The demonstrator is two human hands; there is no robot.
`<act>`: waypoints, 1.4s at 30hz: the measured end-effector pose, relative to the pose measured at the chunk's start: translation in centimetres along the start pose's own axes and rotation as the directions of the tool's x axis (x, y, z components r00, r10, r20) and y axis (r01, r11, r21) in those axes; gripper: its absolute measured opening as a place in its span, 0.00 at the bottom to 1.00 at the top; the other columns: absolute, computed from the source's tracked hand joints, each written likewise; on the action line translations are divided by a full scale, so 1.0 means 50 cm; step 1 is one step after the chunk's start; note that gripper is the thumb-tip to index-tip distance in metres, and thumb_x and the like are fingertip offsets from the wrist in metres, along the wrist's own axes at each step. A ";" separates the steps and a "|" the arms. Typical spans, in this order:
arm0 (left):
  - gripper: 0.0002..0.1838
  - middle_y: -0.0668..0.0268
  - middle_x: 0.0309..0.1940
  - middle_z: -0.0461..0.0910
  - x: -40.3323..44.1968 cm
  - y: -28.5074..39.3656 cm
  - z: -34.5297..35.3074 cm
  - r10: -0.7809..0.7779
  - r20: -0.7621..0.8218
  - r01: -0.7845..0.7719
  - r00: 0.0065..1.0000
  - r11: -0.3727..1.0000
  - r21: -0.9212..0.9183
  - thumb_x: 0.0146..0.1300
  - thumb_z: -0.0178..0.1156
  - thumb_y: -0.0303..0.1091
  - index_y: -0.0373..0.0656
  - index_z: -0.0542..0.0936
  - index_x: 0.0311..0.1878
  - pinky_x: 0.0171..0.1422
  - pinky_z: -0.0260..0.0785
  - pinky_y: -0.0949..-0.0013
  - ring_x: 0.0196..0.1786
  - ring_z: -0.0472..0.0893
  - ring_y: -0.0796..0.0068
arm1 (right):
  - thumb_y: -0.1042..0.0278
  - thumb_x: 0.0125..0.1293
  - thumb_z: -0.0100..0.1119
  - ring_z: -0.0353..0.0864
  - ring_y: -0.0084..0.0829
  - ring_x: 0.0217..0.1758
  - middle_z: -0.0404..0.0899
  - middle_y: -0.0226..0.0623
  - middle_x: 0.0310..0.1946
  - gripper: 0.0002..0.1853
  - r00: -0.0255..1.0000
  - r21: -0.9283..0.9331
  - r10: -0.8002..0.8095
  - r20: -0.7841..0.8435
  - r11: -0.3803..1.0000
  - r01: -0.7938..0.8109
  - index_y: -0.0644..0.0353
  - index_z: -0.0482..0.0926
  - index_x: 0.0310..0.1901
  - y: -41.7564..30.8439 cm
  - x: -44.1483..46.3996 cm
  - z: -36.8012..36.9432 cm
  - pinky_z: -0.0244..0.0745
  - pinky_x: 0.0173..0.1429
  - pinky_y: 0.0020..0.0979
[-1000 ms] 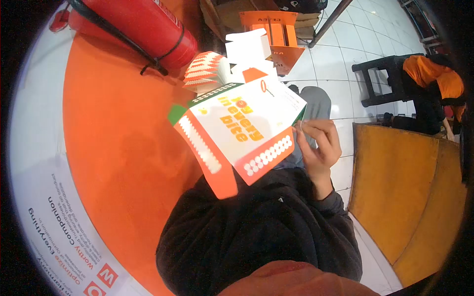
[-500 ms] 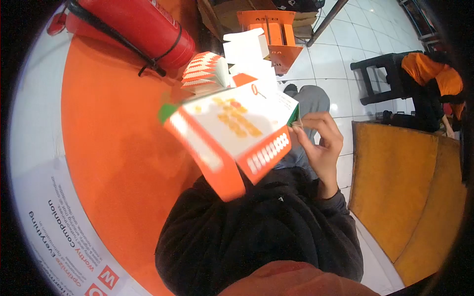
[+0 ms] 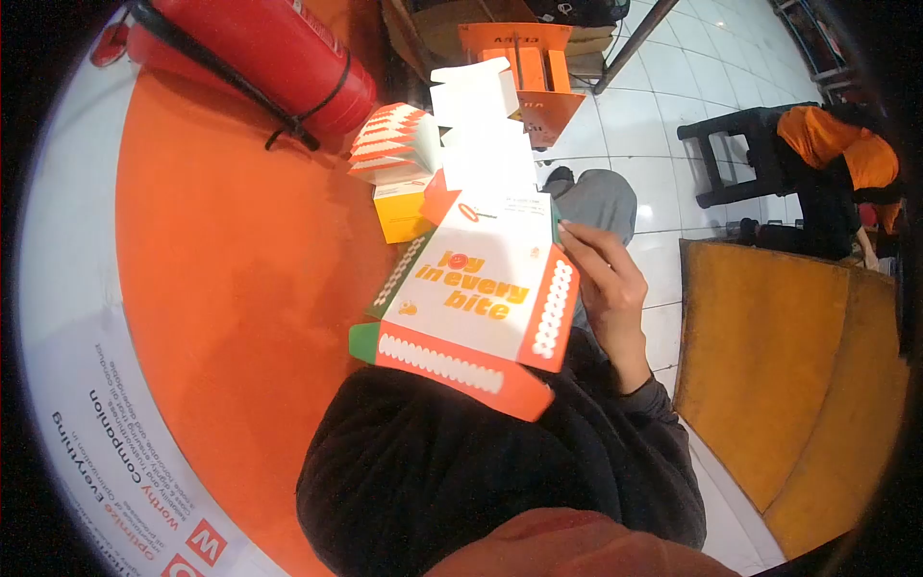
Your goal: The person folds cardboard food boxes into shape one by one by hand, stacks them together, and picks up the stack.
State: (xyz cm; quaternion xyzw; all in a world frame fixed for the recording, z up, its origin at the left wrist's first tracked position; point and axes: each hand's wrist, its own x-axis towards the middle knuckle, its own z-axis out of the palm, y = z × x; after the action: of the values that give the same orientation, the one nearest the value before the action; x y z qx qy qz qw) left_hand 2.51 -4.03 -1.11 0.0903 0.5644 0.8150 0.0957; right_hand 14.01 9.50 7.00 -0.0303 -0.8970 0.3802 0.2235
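An unfolded cardboard food box [image 3: 471, 279], white with red and green side flaps and the words "joy in every bite", is tilted above my lap with its printed face up. My right hand [image 3: 612, 288] pinches its right edge near a green flap, fingers closed. My left hand is hidden behind the box; only the dark sleeve leading under it shows. Just beyond the box are a stack of red-and-white striped folded cartons [image 3: 394, 139], a yellow carton [image 3: 402, 209] and white cardboard pieces [image 3: 481, 144].
A red fire extinguisher [image 3: 279, 62] lies at the back of the orange table [image 3: 221, 288]. Orange printed cardboard [image 3: 538, 67] stands behind the white pieces. To the right are a black stool [image 3: 716, 154], a brown padded seat [image 3: 769, 365] and another person in orange and black [image 3: 836, 144].
The box has turned so its printed face and lettering point toward me, and its left side has swung down. The yellow carton behind it now shows. My right hand has shifted slightly down and left.
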 end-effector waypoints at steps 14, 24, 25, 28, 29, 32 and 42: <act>0.30 0.60 0.51 0.72 -0.077 -0.018 0.048 -0.036 0.026 0.040 0.999 0.990 -0.133 0.55 0.68 0.27 0.38 0.67 0.60 0.56 0.70 0.70 0.48 0.77 0.71 | 0.83 0.51 0.66 0.81 0.35 0.46 0.81 0.42 0.38 0.10 0.940 0.116 0.162 -0.301 0.984 -0.133 0.65 0.80 0.37 0.087 -0.017 0.016 0.75 0.52 0.32; 0.30 0.57 0.66 0.68 -0.029 0.018 0.040 -0.123 0.677 -0.093 0.725 0.957 0.273 0.65 0.57 0.29 0.36 0.62 0.69 0.72 0.57 0.66 0.68 0.68 0.67 | 0.57 0.62 0.61 0.76 0.30 0.53 0.75 0.40 0.49 0.26 0.844 0.724 0.537 -0.022 0.590 -0.357 0.62 0.70 0.57 0.231 -0.107 -0.037 0.73 0.55 0.31; 0.28 0.56 0.66 0.68 -0.034 0.002 0.050 -0.108 0.632 -0.051 0.767 0.972 0.229 0.67 0.54 0.28 0.36 0.62 0.69 0.72 0.56 0.66 0.68 0.67 0.67 | 0.59 0.62 0.62 0.75 0.30 0.54 0.75 0.40 0.50 0.26 0.828 0.676 0.551 -0.105 0.650 -0.347 0.62 0.69 0.58 0.219 -0.106 -0.032 0.72 0.57 0.32; 0.27 0.54 0.69 0.64 -0.043 -0.043 0.084 -0.064 0.522 -0.044 0.851 0.981 0.191 0.68 0.48 0.24 0.37 0.61 0.70 0.74 0.54 0.65 0.71 0.63 0.64 | 0.68 0.61 0.64 0.72 0.31 0.58 0.73 0.40 0.53 0.27 0.757 0.503 0.544 -0.360 0.797 -0.334 0.65 0.66 0.60 0.159 -0.087 -0.001 0.68 0.62 0.34; 0.28 0.52 0.70 0.60 -0.045 -0.041 0.094 -0.038 0.502 -0.105 0.864 0.962 0.253 0.67 0.47 0.22 0.38 0.59 0.71 0.74 0.53 0.63 0.73 0.61 0.61 | 0.70 0.61 0.64 0.71 0.31 0.59 0.72 0.40 0.54 0.27 0.728 0.438 0.528 -0.437 0.832 -0.340 0.65 0.65 0.60 0.141 -0.083 0.008 0.67 0.63 0.35; 0.36 0.49 0.76 0.44 -0.053 -0.006 0.115 -0.018 0.544 -0.253 0.839 0.872 0.419 0.62 0.44 0.16 0.43 0.53 0.75 0.77 0.47 0.58 0.77 0.49 0.51 | 0.75 0.63 0.63 0.70 0.30 0.63 0.69 0.44 0.62 0.28 0.863 0.683 0.502 -0.057 0.650 -0.333 0.68 0.66 0.64 0.079 -0.087 0.040 0.64 0.65 0.32; 0.32 0.50 0.76 0.47 -0.018 0.050 0.084 -0.048 0.821 -0.194 0.569 0.962 0.191 0.71 0.46 0.53 0.44 0.63 0.71 0.79 0.37 0.53 0.78 0.48 0.53 | 0.78 0.63 0.63 0.80 0.28 0.48 0.80 0.40 0.47 0.17 0.784 0.644 0.608 -0.124 0.651 -0.402 0.69 0.73 0.53 0.083 -0.085 0.003 0.76 0.55 0.31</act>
State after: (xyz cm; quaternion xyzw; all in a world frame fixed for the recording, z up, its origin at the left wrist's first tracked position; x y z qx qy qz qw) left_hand 4.33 -1.34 2.64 0.4919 0.5532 0.6022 0.2989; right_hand 17.30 11.38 2.44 -0.2753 -0.6382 0.6737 0.2510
